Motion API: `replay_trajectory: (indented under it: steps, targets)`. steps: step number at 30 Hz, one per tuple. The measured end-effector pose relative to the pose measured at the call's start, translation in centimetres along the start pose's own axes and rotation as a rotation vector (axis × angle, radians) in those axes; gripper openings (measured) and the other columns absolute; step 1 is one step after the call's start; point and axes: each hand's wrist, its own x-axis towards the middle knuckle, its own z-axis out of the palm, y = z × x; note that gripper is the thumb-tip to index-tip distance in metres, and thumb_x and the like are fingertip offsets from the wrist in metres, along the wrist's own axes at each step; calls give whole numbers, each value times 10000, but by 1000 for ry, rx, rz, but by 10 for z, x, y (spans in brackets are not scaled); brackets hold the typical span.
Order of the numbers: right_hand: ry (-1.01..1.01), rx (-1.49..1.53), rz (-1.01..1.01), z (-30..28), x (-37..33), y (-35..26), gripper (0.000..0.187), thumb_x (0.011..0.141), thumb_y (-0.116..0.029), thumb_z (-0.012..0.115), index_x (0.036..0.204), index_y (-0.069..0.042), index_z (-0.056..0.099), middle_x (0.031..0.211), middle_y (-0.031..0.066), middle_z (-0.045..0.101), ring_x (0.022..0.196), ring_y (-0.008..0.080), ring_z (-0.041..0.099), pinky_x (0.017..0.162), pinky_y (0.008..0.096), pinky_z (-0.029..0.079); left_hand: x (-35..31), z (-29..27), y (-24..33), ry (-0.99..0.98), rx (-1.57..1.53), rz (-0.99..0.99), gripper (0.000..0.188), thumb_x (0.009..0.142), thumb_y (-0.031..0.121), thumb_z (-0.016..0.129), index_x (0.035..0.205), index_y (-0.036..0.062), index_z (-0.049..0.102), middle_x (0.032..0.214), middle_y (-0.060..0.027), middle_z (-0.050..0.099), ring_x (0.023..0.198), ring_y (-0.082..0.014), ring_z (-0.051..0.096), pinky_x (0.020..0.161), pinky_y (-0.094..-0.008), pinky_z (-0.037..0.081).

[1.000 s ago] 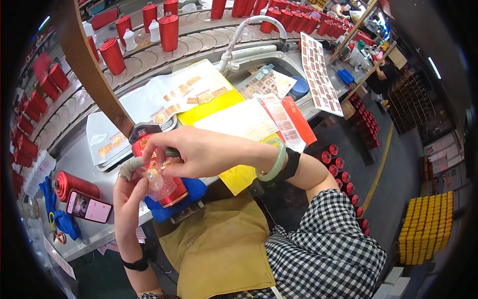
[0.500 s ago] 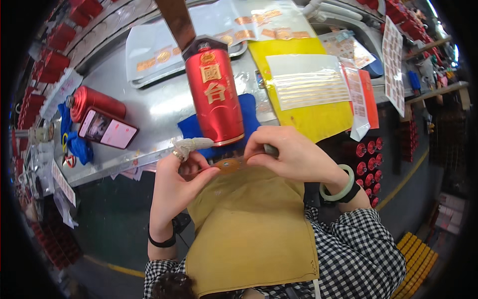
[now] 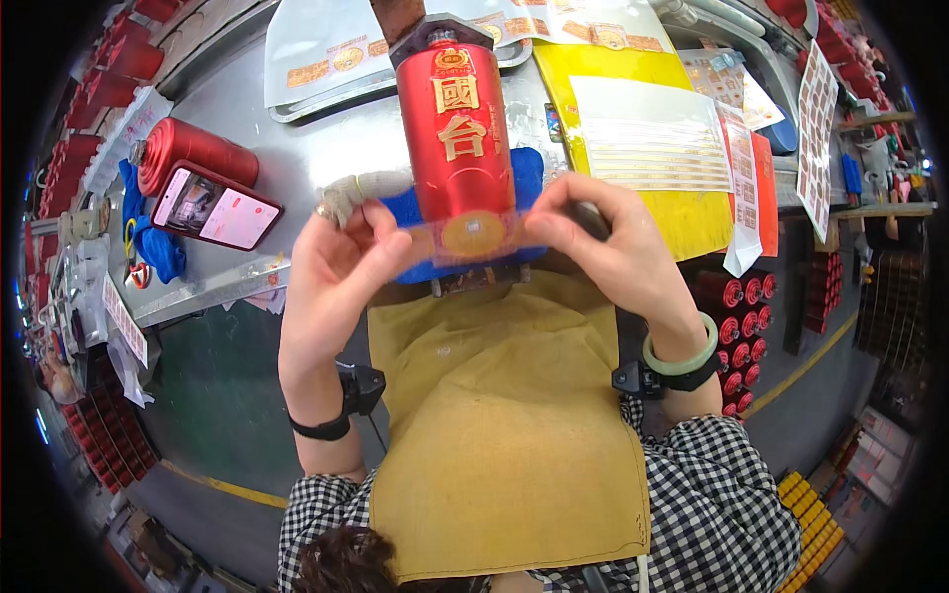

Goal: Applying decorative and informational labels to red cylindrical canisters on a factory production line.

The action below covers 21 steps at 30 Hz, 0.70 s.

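Note:
A red bottle (image 3: 457,148) with raised gold characters lies in front of me, its neck at the far end against a metal bracket (image 3: 440,32). Across its lower end stretches a clear decal strip (image 3: 473,235) with a round gold emblem. My left hand (image 3: 336,272) pinches the strip's left end between thumb and finger; pale cloth wraps one of its fingers. At the other end my right hand (image 3: 613,242) pinches it too. Whether the strip touches the bottle, I cannot tell. A blue cloth (image 3: 529,173) lies under the bottle.
To the left, a phone (image 3: 215,206) leans by another red bottle (image 3: 203,153). White strip sheets (image 3: 647,133) rest on a yellow mat (image 3: 682,219) at right. Decal sheets lie on a tray (image 3: 306,111) behind. Several red bottles (image 3: 736,326) stand low at right.
Both hands have moved forward, carrying the decal strip from above the apron to the bottle's lower end. The strip now appears stretched out flat between them.

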Motion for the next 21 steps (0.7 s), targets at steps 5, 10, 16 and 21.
replay_trajectory:
  steps: [5,10,16,21]
  targets:
    - [63,-45,6,6,25,20,214,956,-196,729,937,15,695,698,-4,601,651,61,460,591,265,406,27,-6,-18,47,31,-24,363,1025,90,615,1357,-20,517,947,9,532,821,-65,512,742,-236,430]
    - [55,48,31,8,30,31,220,961,-217,728,937,0,697,703,-12,596,649,62,447,592,260,398,28,0,-28,58,-49,-65,336,1057,137,573,1363,11,514,1062,-49,648,848,-104,580,712,-249,461]
    - [24,58,26,6,32,29,241,967,-238,729,942,-1,694,751,-10,623,663,60,440,607,253,395,27,-7,-26,106,-291,-186,370,1036,121,606,1380,12,522,1087,-73,683,939,-130,641,767,-268,497]
    - [-30,174,69,3,31,28,229,1000,-209,691,985,19,676,846,30,694,763,67,583,710,251,493,25,1,-27,138,-46,-105,426,937,85,751,1303,-8,554,1017,-72,680,905,-143,647,775,-302,523]
